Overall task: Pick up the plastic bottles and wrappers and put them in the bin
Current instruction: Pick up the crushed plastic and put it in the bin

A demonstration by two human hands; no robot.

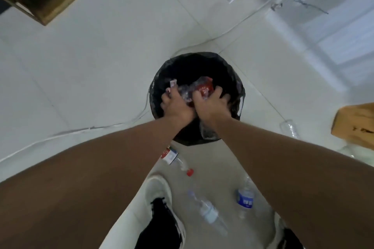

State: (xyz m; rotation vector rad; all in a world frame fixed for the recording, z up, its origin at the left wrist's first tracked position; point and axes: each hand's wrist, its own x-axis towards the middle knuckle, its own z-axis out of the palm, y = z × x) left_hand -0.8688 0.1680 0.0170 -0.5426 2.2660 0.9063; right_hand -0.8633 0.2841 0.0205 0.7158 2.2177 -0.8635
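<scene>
Bottles and wrappers: a crumpled clear bottle with a red label point(199, 88) and a small wrapper point(173, 83) are sitting over the mouth of the bin point(159, 79), at the point where both hands are meeting.
Bin: a round container lined with a black bag is standing on the pale tiled floor point(91, 70), serving as the collection point for everything around it.
Left hand point(175, 105): reaching into the bin's near-left side, fingers curling on the clear plastic and the wrapper, apparently pressing or steadying the load so it is dropping inside rather than over the rim.
Right hand point(211, 103): clenching on the red-labelled bottle from the bin's near-right side, likely crushing it down to make room.
Waiting on the floor: a red-capped bottle point(178, 160) is lying just on the near side of the bin; a clear bottle point(208, 211) and a blue-labelled bottle point(244, 198) are lying further toward the person; another clear bottle point(288, 127) is lying to the bin's right.
Stance: a white shoe point(159, 190) is planted near the bin, keeping the person close enough for a two-handed reach.
Progress: judging by what is lying around, the task is well short of finished.
</scene>
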